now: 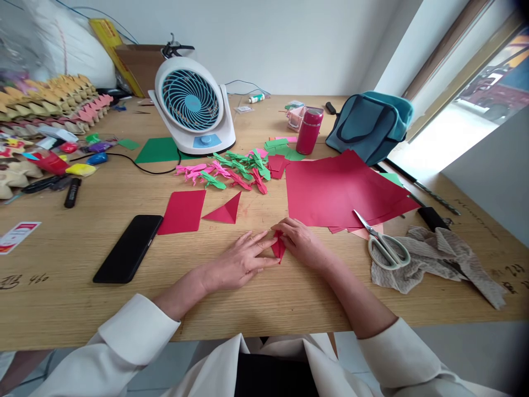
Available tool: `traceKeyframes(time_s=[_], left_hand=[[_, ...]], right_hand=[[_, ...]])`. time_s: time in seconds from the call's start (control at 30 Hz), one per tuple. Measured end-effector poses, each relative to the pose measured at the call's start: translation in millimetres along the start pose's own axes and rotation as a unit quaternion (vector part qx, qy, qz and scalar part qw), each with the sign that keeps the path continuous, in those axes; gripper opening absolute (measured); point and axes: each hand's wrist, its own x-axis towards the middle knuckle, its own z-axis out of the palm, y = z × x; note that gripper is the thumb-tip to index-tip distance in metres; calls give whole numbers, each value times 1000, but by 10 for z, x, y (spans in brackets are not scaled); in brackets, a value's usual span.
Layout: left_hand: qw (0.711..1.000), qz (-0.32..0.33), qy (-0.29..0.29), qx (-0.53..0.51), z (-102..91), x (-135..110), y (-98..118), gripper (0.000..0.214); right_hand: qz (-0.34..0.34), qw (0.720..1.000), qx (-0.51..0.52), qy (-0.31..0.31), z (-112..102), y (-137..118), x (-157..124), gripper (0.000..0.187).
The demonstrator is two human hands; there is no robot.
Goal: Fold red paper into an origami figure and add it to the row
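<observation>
Between my hands a small folded red paper (279,246) lies on the wooden table. My left hand (239,259) reaches in from the left with its fingers stretched and apart, the fingertips pressing the paper's left edge. My right hand (303,241) bends over the paper's right side, thumb and fingers closed on it and hiding part of the folds. Just beyond my hands sits a red paper triangle (225,210) with a crease. To its left lie red paper rectangles (182,212).
Folded green, pink and red paper figures (235,170) sit ahead, before a fan (192,105). Large red sheets (330,190), scissors (386,249) and a crumpled cloth (438,256) lie right. A phone (128,248) is left; a red bottle (309,131) and blue bag (363,129) stand behind.
</observation>
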Motion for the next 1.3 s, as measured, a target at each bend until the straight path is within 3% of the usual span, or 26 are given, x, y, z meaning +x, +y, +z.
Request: traceKeyframes(time_s=[0.13,0.33,0.7,0.97,1.3], left_hand=[[999,-20,35,11,95,34,-11,45],[998,9,49,35,239,47,-37,44],[1000,22,-7,14,124,19,-88,46],[997,-42,58,-7,129,170,-18,43],[997,-18,59,50,161,231,-52,41]], right_hand=[[-3,1000,3,-2,-3,-1,5,31],[1,1000,-2,-3,2,11,7,32],[-3,1000,4,1,27,37,-3,34],[-9,999,37,13,51,106,6,35],[-38,994,101,5,30,295,14,36]])
